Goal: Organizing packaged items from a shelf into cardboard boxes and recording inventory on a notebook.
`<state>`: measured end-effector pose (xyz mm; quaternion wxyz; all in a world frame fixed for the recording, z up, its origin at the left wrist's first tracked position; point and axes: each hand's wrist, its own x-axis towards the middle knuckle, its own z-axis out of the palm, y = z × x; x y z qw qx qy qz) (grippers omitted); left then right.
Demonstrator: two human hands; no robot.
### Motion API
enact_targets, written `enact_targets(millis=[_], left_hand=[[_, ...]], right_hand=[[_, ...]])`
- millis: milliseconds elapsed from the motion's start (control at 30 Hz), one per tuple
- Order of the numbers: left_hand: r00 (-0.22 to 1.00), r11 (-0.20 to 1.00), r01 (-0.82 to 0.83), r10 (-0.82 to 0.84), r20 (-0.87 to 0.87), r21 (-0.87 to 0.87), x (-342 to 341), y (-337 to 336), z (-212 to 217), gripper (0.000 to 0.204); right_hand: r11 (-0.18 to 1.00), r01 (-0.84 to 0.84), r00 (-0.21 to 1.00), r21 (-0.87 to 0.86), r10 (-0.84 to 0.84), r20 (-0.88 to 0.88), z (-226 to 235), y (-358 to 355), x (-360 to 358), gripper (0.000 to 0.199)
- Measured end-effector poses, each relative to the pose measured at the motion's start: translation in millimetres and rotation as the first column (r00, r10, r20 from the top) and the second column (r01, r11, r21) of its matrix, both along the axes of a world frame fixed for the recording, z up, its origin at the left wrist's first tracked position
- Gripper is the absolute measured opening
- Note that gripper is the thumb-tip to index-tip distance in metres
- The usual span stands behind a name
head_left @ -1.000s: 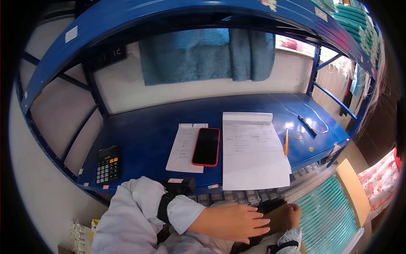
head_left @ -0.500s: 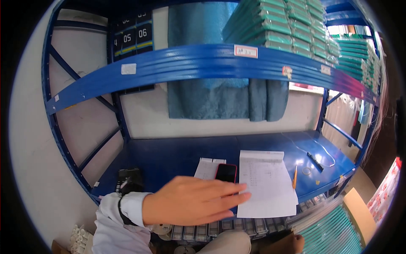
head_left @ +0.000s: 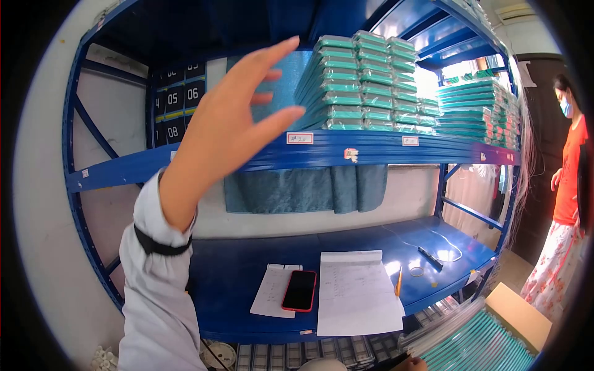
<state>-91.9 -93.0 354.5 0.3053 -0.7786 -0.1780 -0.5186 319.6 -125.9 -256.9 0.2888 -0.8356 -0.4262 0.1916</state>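
My left hand [head_left: 226, 123] is raised at the level of the upper shelf, fingers apart and thumb out, with nothing in it. It is to the left of a stack of flat teal-edged packs [head_left: 343, 86] in clear wrapping, apart from them as far as I can see. Only a bit of my right hand [head_left: 417, 364] shows at the lower edge, beside a bundle of teal-edged strips [head_left: 470, 347]; its fingers are mostly hidden. On the blue desk surface lie a red-edged phone [head_left: 299, 290], partly over a paper slip [head_left: 266, 297], and larger paper sheets [head_left: 356, 300].
An orange pen [head_left: 398, 281], a small ring [head_left: 417, 272] and a black pen-like tool [head_left: 430, 258] with a thin cord lie right of the sheets. A blue shelf beam [head_left: 322, 151] crosses ahead. A cardboard flap [head_left: 518, 318] sticks up at lower right. A person [head_left: 570, 167] in red stands at right.
My left hand has risen from over the phone and sheets to the upper shelf's height. The view has tilted up and turned right, bringing the person more fully into sight.
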Motion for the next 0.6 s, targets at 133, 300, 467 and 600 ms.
enact_targets(millis=[133, 300, 467, 600], left_hand=[[0.984, 0.975, -0.142, 0.158, -0.086, 0.172, 14.8, 38.6, 55.7, 0.080], [0.883, 0.922, -0.376, 0.387, -0.266, 0.091, 22.6, 76.9, 87.7, 0.119], [0.864, 0.927, -0.365, 0.370, -0.342, 0.081, 44.7, 96.7, 88.4, 0.129], [0.834, 0.908, -0.402, 0.415, -0.363, 0.116, 43.1, 96.8, 93.8, 0.131]], right_hand=[[0.996, -0.022, 1.000, 0.090, 0.024, -0.018, -11.5, -7.8, 5.9, 0.038], [0.983, -0.065, 0.996, 0.172, 0.074, -0.047, 14.9, -16.0, -4.2, 0.035], [0.965, -0.093, 0.985, 0.247, 0.126, -0.121, -14.3, -17.6, 17.4, 0.030], [0.937, -0.097, 0.981, 0.335, 0.146, -0.124, 2.1, -24.7, 9.1, 0.031]])
